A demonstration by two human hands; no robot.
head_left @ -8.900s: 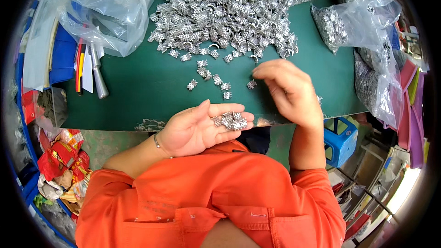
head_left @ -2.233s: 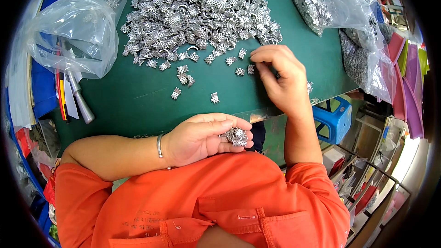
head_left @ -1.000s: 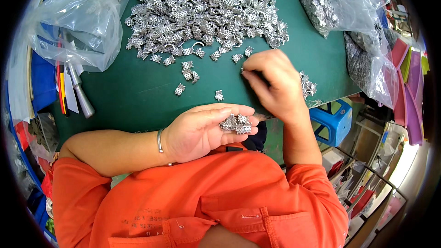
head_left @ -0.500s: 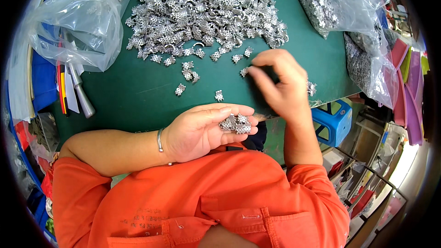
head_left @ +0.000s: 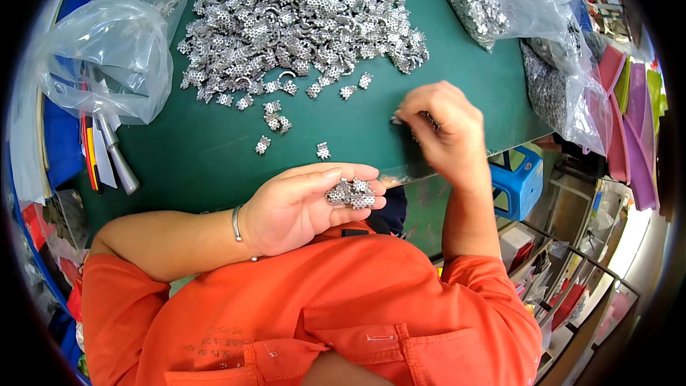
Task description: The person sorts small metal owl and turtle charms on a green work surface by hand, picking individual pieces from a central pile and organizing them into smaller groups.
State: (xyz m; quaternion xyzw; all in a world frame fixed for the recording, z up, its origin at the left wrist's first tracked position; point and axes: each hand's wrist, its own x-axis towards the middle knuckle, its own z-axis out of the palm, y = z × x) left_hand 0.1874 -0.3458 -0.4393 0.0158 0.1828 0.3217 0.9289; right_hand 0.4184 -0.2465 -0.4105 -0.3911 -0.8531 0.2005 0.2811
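Observation:
My left hand (head_left: 300,200) lies palm up near the table's front edge, its fingers stretched. Several small silver perforated metal links (head_left: 355,192) rest in a cluster on its fingers. To the right, my right hand (head_left: 444,129) pinches another link, its edge showing at the fingertips, just over the table top; the palm side is hidden. Loose links lie on the green table (head_left: 214,150), including a single link (head_left: 324,151) just beyond my left hand and another link (head_left: 263,145) farther left. A big pile of links (head_left: 300,21) covers the far middle.
A clear plastic bag (head_left: 114,57) stands at the left, with pens (head_left: 89,146) and a metal-handled tool (head_left: 121,161) beside it. Filled plastic bags (head_left: 493,11) sit at the far right. Beyond the table's right edge are a blue stool (head_left: 518,182) and shelving (head_left: 572,271).
My right hand has taken up a link from the table and moved right with it. My left hand keeps its cluster. The whole view has shifted slightly.

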